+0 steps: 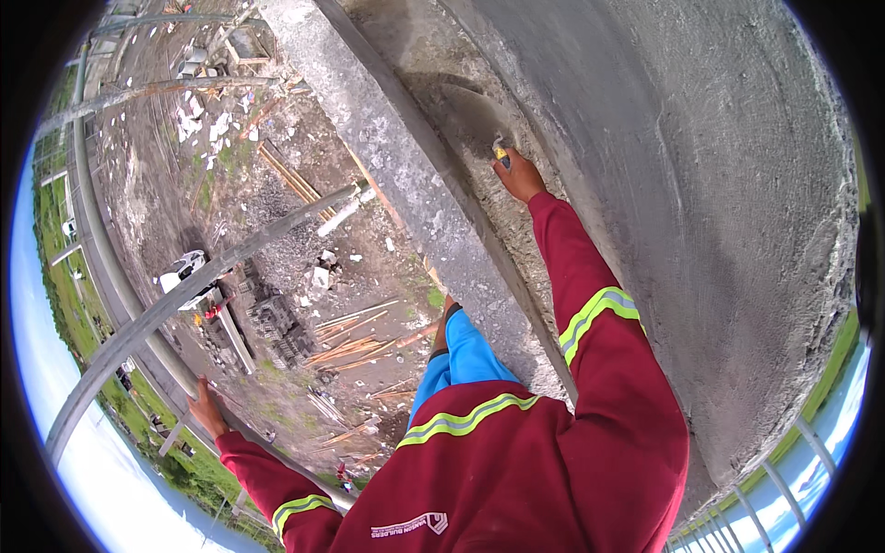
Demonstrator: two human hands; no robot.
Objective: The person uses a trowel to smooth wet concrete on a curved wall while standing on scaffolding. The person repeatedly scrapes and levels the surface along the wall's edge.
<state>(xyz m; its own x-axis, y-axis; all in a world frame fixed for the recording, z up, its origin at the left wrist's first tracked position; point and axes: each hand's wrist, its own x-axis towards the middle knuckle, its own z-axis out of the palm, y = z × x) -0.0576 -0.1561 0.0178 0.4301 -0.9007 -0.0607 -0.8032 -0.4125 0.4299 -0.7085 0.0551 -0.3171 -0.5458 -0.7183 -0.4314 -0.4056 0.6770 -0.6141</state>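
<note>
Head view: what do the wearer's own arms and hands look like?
Both arms wear long maroon sleeves, left and right, reaching the wrists. Each sleeve carries a yellow-green band with a silver-grey stripe along its middle, left band and right band. The left hand and right hand are bare, without gloves.

**High Above a Daylit Building Yard**

A rough grey wall [728,203] fills the right side under bright daylight. To the left, far below, lies brown dirt ground [415,263] with timber lengths [290,180] and a white vehicle [184,275]. Metal pipes [221,262] cross before it. Green grass [161,452] and cloudy blue sky [111,479] line the rim.
</note>
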